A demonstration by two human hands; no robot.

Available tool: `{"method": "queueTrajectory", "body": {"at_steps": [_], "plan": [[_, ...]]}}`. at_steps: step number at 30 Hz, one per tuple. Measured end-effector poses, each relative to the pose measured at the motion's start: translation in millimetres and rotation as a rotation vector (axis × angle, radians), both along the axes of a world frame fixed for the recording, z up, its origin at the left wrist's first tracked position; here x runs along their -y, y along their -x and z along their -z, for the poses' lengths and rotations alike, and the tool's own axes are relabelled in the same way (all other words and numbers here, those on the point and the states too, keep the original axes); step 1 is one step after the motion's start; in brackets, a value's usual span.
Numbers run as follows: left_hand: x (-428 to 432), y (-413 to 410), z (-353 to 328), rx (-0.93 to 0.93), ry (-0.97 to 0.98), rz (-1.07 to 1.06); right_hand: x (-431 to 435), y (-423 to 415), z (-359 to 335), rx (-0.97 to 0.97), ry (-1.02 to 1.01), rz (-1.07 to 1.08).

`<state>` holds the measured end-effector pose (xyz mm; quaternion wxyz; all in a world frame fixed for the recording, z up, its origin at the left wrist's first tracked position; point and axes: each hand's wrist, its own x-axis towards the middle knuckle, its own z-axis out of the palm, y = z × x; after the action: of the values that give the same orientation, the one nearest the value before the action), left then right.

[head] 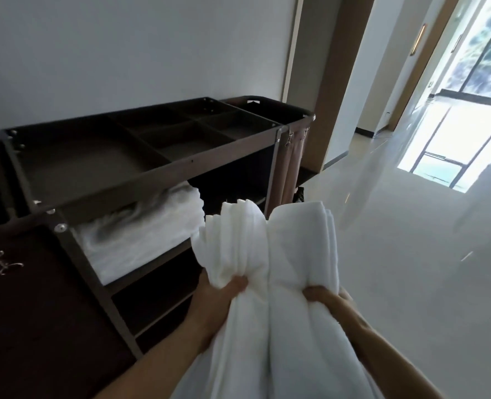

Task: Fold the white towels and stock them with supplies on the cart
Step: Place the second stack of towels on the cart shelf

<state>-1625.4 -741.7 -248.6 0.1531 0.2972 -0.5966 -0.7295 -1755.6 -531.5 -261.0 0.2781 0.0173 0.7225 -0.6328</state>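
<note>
1. White towel (270, 249) is up in the air in front of me. It is bunched in thick layers, and its long side runs from my body out ahead.
2. My left hand (218, 303) grips the left bunch. My fingers (237, 283) are curled tight round the cloth.
3. My right hand (329, 298) grips the right bunch the same way, with the thumb on top.
4. The two bunches touch in the middle, so I think I am partway through a fold.
5. The cart (163, 165) stands to my left, against the wall (123, 53). Its top tray (74, 168) is split into boxes.
6. A stack of folded towels (140, 226) lies on the shelf (178, 249) just under that tray.
7. A dark gap on that shelf sits to the right of the stack, just past the far tip of my towel.
8. My left hand is the one nearer the cart. So I guess the towel must swing left and forward to reach that gap, once the fold is neat.
</note>
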Motion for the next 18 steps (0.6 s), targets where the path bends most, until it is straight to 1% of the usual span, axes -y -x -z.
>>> {"method": "queueTrajectory", "body": {"at_steps": [4, 8, 12, 15, 18], "plan": [[32, 87, 12, -0.062, 0.023, -0.077, 41, 98, 6, -0.077, -0.023, -0.024], [63, 168, 26, -0.089, 0.056, -0.145, 86, 188, 15, -0.103, -0.023, -0.073], [87, 227, 47, -0.053, 0.085, -0.267, 134, 259, 32, -0.170, 0.016, -0.138], [103, 265, 59, -0.009, 0.112, -0.386, 167, 308, 40, -0.214, 0.048, -0.244], [117, 297, 67, 0.035, 0.183, -0.489, 200, 351, 49, -0.231, 0.084, -0.361]]}}
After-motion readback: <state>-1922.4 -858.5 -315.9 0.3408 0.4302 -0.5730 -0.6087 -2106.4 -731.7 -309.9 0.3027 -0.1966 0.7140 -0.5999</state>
